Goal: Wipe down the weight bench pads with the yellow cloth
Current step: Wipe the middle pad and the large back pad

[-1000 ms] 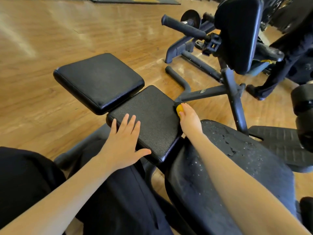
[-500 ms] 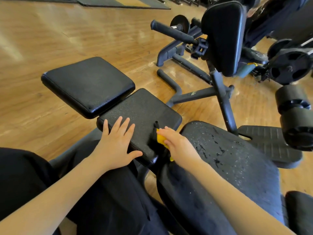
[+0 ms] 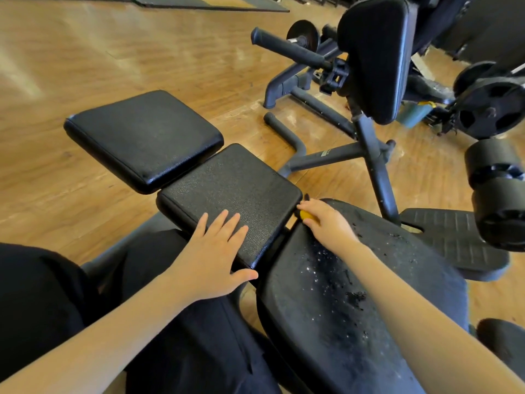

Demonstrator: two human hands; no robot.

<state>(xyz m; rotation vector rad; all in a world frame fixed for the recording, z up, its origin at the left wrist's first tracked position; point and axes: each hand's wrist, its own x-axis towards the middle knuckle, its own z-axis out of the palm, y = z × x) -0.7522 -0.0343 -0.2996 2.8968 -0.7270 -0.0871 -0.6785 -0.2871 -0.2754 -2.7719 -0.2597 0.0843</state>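
Note:
Three black bench pads run from upper left to lower right: a smooth far pad [image 3: 143, 139], a textured middle pad [image 3: 233, 191] and a large worn near pad [image 3: 349, 302] with cracked, flaking patches. My left hand [image 3: 211, 257] rests flat on the middle pad's near edge, fingers straight and spread. My right hand [image 3: 326, 221] grips the yellow cloth [image 3: 306, 215] at the gap between the middle pad's right edge and the top of the worn pad. Only a small bit of the cloth shows under my fingers.
A second machine with an upright black pad [image 3: 375, 58], a handle bar [image 3: 287, 46] and a dark steel frame [image 3: 375, 166] stands to the right on the wooden floor [image 3: 85, 66]. Weight plates [image 3: 488, 112], a black roller [image 3: 500, 191] and a ribbed footplate [image 3: 451, 237] lie far right. My dark-trousered legs [image 3: 199, 336] are below.
My right hand with the cloth swept from the middle pad's far right corner down its right edge toward me, then back up to the gap by the worn pad. The left hand stayed put.

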